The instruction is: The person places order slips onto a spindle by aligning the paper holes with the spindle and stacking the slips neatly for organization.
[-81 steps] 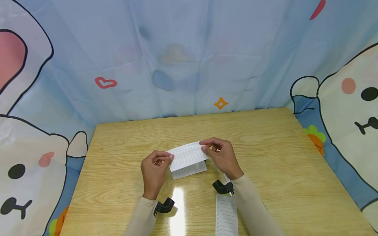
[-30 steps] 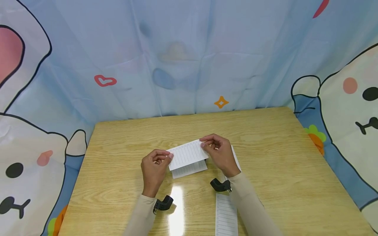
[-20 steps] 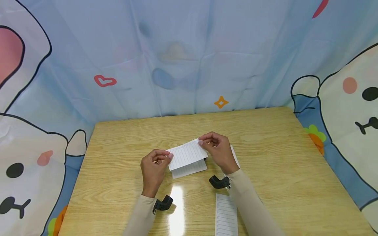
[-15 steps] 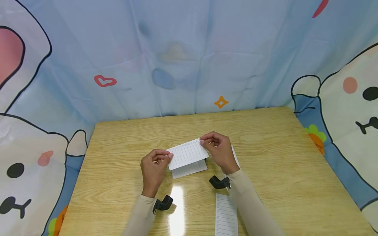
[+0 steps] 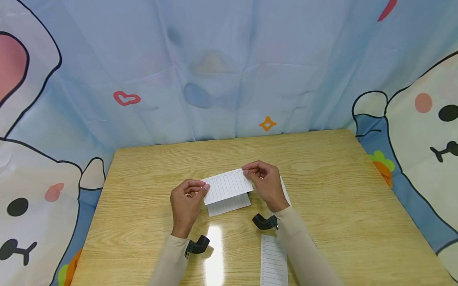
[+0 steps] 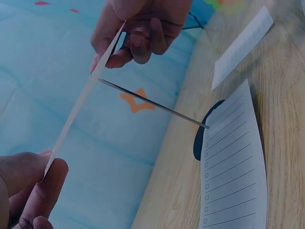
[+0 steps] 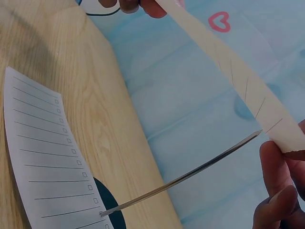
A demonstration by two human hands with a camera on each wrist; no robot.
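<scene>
Both hands stretch a white lined checklist slip (image 5: 228, 186) between them. My left hand (image 5: 187, 204) pinches its left end between thumb and fingers, and my right hand (image 5: 266, 183) pinches the right end. Beneath it stands a paper spike (image 7: 186, 175), a thin metal rod on a round black base (image 6: 202, 138). Another checklist slip (image 5: 229, 205) is low on the rod, over the base. The rod's tip is right at the underside of the held slip; whether it touches or pierces the paper I cannot tell.
One more checklist slip (image 5: 273, 260) lies at the table's (image 5: 340, 222) front, left of the right forearm. Another white slip (image 5: 285, 190) is partly hidden behind the right wrist. A printed blue curtain (image 5: 222, 71) hangs behind the table.
Since the earliest frame, my right hand has risen slightly, uncovering more of the slip behind its wrist. The held slip and my left hand have barely shifted.
</scene>
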